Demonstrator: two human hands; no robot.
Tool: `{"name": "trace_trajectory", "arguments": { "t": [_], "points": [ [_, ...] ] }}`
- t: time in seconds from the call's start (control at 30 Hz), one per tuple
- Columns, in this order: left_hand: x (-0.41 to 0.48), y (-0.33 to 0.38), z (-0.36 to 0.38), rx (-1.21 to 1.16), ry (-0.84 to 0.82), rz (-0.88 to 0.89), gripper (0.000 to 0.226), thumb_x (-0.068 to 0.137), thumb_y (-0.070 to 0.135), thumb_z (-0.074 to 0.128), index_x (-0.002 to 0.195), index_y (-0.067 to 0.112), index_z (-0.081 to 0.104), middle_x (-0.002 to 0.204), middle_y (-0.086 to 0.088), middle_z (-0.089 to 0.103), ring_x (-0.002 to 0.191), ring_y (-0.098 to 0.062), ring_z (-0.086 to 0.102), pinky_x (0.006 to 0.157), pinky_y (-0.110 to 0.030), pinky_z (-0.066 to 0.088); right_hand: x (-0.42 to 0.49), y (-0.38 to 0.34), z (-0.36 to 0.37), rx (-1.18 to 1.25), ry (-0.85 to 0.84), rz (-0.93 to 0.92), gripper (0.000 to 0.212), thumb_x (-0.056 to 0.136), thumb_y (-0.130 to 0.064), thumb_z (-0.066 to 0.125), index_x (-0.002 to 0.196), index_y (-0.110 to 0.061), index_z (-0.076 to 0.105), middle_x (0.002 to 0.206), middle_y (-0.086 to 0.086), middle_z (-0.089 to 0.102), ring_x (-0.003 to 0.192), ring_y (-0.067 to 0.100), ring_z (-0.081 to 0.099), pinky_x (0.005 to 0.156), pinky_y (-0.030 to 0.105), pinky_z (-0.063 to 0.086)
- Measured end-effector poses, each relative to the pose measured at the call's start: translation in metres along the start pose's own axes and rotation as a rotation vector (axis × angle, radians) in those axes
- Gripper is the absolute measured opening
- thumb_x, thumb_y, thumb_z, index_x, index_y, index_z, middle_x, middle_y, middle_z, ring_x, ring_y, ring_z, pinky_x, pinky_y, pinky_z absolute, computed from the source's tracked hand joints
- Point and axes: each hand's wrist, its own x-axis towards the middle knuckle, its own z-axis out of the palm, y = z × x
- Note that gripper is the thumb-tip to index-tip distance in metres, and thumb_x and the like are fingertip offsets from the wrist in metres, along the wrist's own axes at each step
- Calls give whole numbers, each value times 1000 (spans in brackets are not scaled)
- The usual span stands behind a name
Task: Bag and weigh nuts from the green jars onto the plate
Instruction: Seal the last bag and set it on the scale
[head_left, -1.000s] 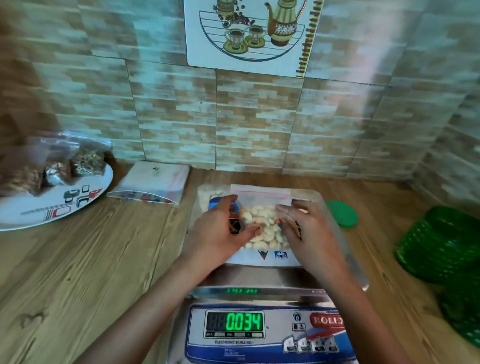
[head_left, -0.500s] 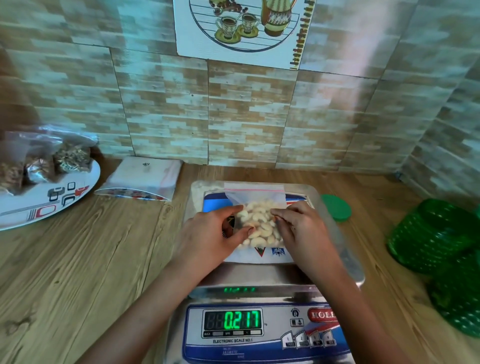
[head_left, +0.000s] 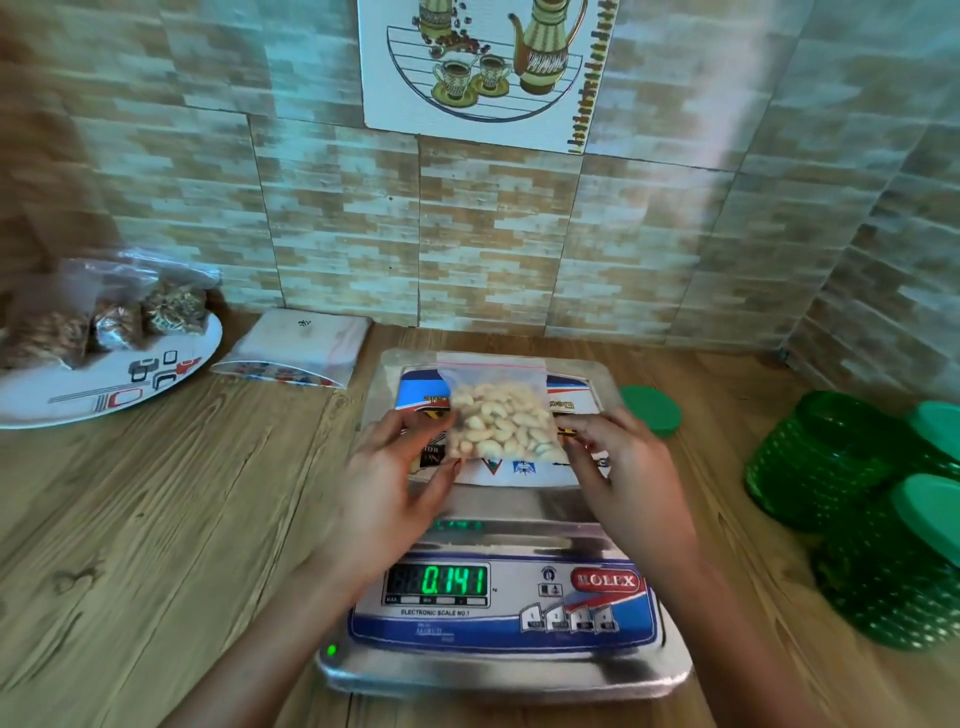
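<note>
Left hand (head_left: 395, 470), right hand (head_left: 621, 462) farther apart

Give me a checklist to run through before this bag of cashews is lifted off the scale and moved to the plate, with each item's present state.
1. Bag of cashews lies flat on the scale pan: ok.
2. Display is lit and readable, showing 0.141: ok.
3. Left hand and right hand are off the bag so the reading is true: cannot tell; their fingertips sit right at its side edges.
4. Zip strip is pressed shut: cannot tell.
5. Plate has bare space in front of the three filled bags: ok.
</note>
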Motion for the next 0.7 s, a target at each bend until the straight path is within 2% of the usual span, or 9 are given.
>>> {"name": "trace_trajectory", "arguments": {
  "t": [0.13,0.27,0.37,0.43,0.57,0.63,0.7],
  "points": [
    [-24,4,-5,33,24,-21,45,82,47,47,120,27,61,114,8,56,104,-13,59,83,-25,49,-20,0,-15,21,25,16,27,89,-14,57,112,-24,67,101,-5,59,89,14,59,74,37,53],
    [-46,-2,-13,39,92,-63,42,82,42,48,119,27,62,112,9,57,102,-13,58,87,-22,44,-39,8,-27,10,61,34,26,88,-11,59,111,-18,67,105,-4,60,86,10,59,74,26,51],
    [-74,0,-17,83,189,-120,40,84,39,48,117,23,64,111,7,58,96,-17,57,82,-28,46,-65,27,-36,-25,74,83,25,87,-11,60,111,-16,67,103,-2,57,77,5,54,67,13,40],
    [-94,-7,-19,119,254,-170,37,85,32,50,116,18,64,113,3,60,95,-21,57,80,-34,49,-83,43,-35,-48,78,137,27,87,-11,60,114,-15,65,104,1,58,79,11,56,68,18,41],
    [-133,-23,-21,258,303,-300,47,81,33,42,116,8,63,119,-8,62,96,-33,56,85,-37,39,-124,73,-29,-111,98,246,31,85,-6,63,115,-10,64,112,8,58,96,23,58,81,30,45],
    [-152,-28,-23,346,262,-386,53,78,37,39,118,10,61,123,-9,60,94,-37,53,81,-43,41,-146,90,-22,-171,52,319,31,83,-6,63,114,-9,64,116,13,57,103,32,56,87,38,46],
    [-170,-36,-23,453,145,-461,62,74,44,36,122,11,59,127,-9,57,97,-39,52,78,-48,41,-165,103,-12,-275,-48,402,31,86,-11,60,117,-10,63,122,16,54,109,38,50,92,45,44]
  ]
}}
